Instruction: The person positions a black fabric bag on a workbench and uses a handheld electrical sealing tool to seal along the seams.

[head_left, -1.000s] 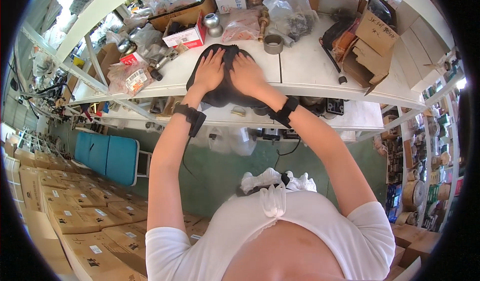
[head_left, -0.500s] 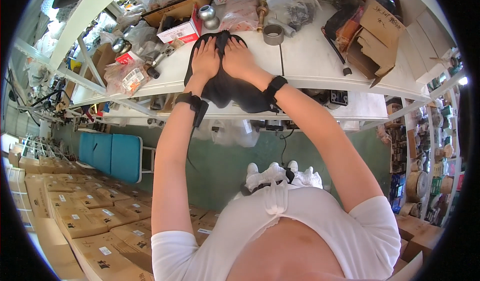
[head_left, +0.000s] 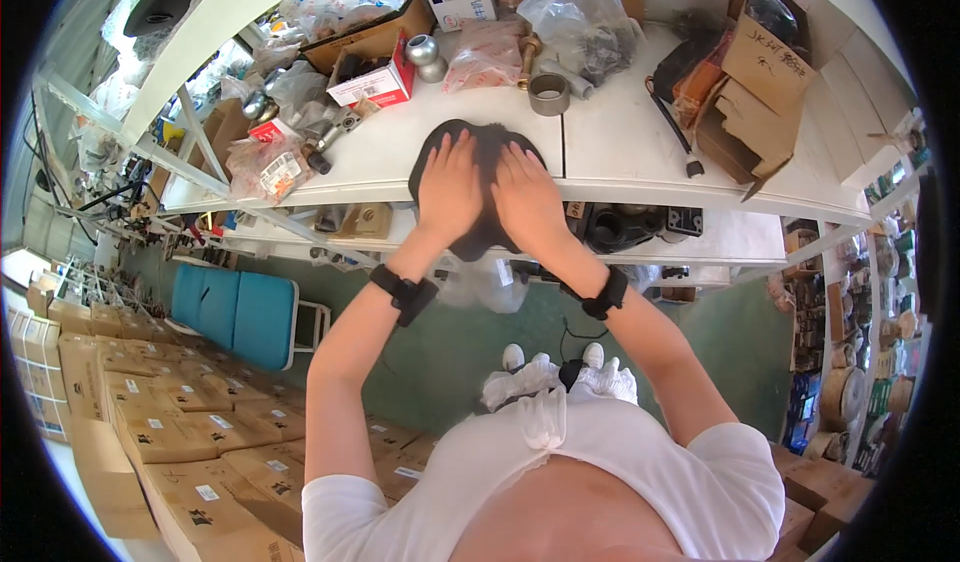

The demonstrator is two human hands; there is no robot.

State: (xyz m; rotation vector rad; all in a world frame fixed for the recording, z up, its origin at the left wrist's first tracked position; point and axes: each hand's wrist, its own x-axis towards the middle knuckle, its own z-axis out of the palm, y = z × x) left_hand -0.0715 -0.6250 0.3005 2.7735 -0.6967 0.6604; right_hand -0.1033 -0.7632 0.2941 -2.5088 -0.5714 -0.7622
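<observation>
A soft black piece with rounded lobes (head_left: pixel 487 147), fabric-like, lies over the front edge of the white worktable (head_left: pixel 380 167). Its near part hangs below the edge. My left hand (head_left: pixel 449 194) rests flat on its left half, fingers stretched out and pointing away from me. On the right half my right hand (head_left: pixel 530 200) lies the same way, palm down. A narrow strip of the black piece shows between the two hands. Neither hand grips anything. Each wrist wears a black band.
Behind the hands stand a metal ring (head_left: pixel 549 94), a silver ball-shaped part (head_left: pixel 425 57) and a red-and-white box (head_left: pixel 372 84). A torn cardboard box (head_left: pixel 765 72) is at the right. A blue seat (head_left: pixel 237 307) stands left, above stacked cartons (head_left: pixel 180 432).
Both hands have drawn back toward me and slightly right, and the black piece has come with them. It looks more compact now, its far edge nearer the table's front.
</observation>
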